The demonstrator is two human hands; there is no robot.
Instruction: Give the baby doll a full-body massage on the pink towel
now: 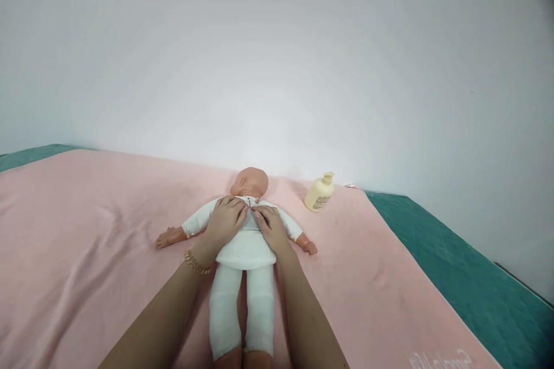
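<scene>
A baby doll (246, 251) with a white cloth body lies face down on a pink blanket (367, 294), its head turned to the left and its arms spread. My left hand (225, 219) rests flat on the left side of its upper back, fingers stretched toward the shoulder. On the other side of the back lies my right hand (270, 223), also flat with the fingers extended. Between the two thumbs a short dark cord or stitch shows on the cloth near the neck. Neither hand grips anything.
A cream pump bottle (319, 193) stands on the blanket to the right of the doll's head. Green bedding (459, 265) shows beyond the blanket's right edge and at the far left. A pale wall (277, 69) rises directly behind.
</scene>
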